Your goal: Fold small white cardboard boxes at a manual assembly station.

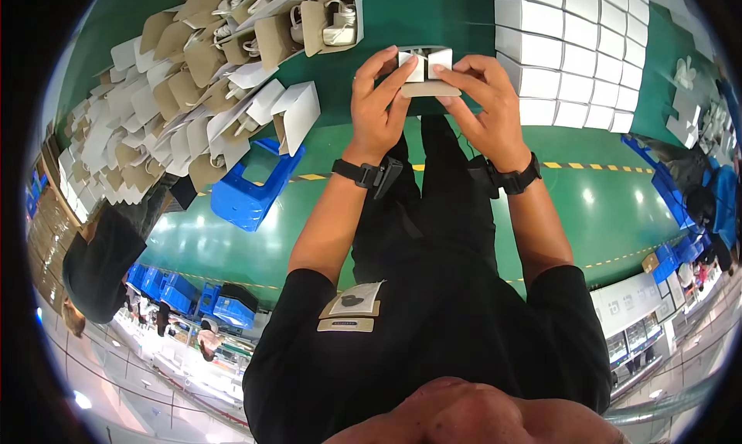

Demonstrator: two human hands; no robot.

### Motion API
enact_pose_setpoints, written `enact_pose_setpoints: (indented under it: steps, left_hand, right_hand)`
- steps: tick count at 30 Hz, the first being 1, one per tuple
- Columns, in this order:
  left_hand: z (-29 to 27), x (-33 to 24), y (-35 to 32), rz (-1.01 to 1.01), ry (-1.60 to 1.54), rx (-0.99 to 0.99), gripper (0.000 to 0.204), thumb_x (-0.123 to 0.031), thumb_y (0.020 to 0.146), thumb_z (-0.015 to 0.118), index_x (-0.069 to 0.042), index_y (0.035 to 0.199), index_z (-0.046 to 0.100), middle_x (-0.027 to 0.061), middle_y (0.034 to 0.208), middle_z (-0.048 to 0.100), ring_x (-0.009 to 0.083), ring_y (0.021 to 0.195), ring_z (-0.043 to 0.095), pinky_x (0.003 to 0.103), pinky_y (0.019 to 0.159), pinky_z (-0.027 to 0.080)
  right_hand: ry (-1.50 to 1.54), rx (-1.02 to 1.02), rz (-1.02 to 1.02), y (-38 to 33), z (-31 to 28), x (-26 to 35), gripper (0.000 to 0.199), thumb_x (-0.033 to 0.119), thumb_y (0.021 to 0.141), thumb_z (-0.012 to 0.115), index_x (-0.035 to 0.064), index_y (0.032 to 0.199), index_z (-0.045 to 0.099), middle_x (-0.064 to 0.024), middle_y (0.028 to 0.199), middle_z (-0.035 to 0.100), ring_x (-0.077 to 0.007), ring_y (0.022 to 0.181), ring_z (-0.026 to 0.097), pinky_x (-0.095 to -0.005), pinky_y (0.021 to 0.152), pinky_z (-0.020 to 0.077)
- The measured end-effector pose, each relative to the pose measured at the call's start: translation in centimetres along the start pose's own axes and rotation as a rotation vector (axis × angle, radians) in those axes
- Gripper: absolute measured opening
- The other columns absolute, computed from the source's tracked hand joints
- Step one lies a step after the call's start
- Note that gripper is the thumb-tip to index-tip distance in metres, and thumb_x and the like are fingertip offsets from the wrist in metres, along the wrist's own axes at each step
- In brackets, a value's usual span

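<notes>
Between my two hands, over the near edge of the green table, is a small white cardboard box (439,56) with its flaps raised. A brown-lined lid flap (430,90) folds out toward me. My left hand (379,96) grips the box's left side, thumb and fingers at a side flap. On the other side, my right hand (487,96) has its index finger at the right flap and its thumb below by the lid. Something pale shows in the box's opening, too small to name. Each wrist wears a dark strap.
Many open white boxes (193,81) crowd the table's left, several with white adapters and cables (340,30) inside. Closed white boxes (568,50) stand in rows on the right. A blue plastic bin (255,189) is below the left edge. Another person (100,262) is at far left.
</notes>
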State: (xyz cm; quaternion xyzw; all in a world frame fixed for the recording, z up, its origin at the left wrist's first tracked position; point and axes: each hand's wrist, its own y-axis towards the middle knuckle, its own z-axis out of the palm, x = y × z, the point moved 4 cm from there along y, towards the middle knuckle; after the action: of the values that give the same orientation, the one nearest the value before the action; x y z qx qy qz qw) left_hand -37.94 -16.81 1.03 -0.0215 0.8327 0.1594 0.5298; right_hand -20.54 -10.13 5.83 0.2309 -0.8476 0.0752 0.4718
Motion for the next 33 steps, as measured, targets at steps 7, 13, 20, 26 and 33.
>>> enact_pose_setpoints:
  steps: [7,13,20,26,33]
  left_hand:
    - [1.0,-0.4,0.3,-0.064,0.004,-0.04,0.033,-0.012,0.1,0.064,-0.002,0.13,0.069,0.0141,0.141,0.056,0.0259,0.115,0.061,0.036,0.096,0.052]
    - [1.0,-0.9,0.6,-0.314,-0.323,-0.084,0.035,-0.013,0.103,0.06,-0.003,0.136,0.063,0.0143,0.142,0.052,0.0254,0.116,0.06,0.033,0.089,0.055]
    - [-0.1,-1.9,1.0,-0.219,-0.111,0.111,0.036,-0.014,0.103,0.058,-0.007,0.138,0.061,0.0139,0.144,0.048,0.0252,0.123,0.056,0.033,0.089,0.056]
    - [0.1,-2.5,1.5,-0.267,-0.194,0.098,0.035,-0.014,0.104,0.057,-0.008,0.139,0.06,0.0139,0.141,0.05,0.025,0.121,0.057,0.033,0.089,0.057]
    - [-0.1,-2.2,2.4,-0.369,-0.224,0.005,0.024,-0.016,0.103,0.06,-0.004,0.123,0.065,0.0118,0.125,0.061,0.0223,0.109,0.064,0.029,0.077,0.059]
  right_hand:
    - [0.24,-0.071,0.271,0.7,1.4,-1.5,0.027,0.004,0.088,0.079,0.0043,0.115,0.075,-0.0075,0.105,0.062,-0.0167,0.083,0.063,-0.0268,0.07,0.0544]
    - [0.196,-0.108,0.199,1.1,1.5,-1.0,0.03,0.003,0.087,0.08,0.0066,0.117,0.075,-0.0078,0.111,0.064,-0.0145,0.086,0.064,-0.0233,0.068,0.0559]
    - [0.102,-0.005,0.0,1.0,1.2,-1.3,0.027,0.005,0.088,0.08,0.007,0.115,0.077,-0.0103,0.117,0.066,-0.0187,0.09,0.067,-0.0291,0.075,0.0585]
    - [0.109,-0.02,-0.106,0.6,1.2,-1.5,0.025,0.005,0.088,0.079,0.0061,0.113,0.077,-0.0106,0.117,0.067,-0.0212,0.091,0.068,-0.03,0.077,0.0573]
    - [0.225,-0.147,0.224,0.5,1.9,-0.7,0.021,0.007,0.093,0.075,0.0037,0.113,0.077,-0.0083,0.11,0.068,-0.0138,0.088,0.065,-0.0276,0.075,0.0539]
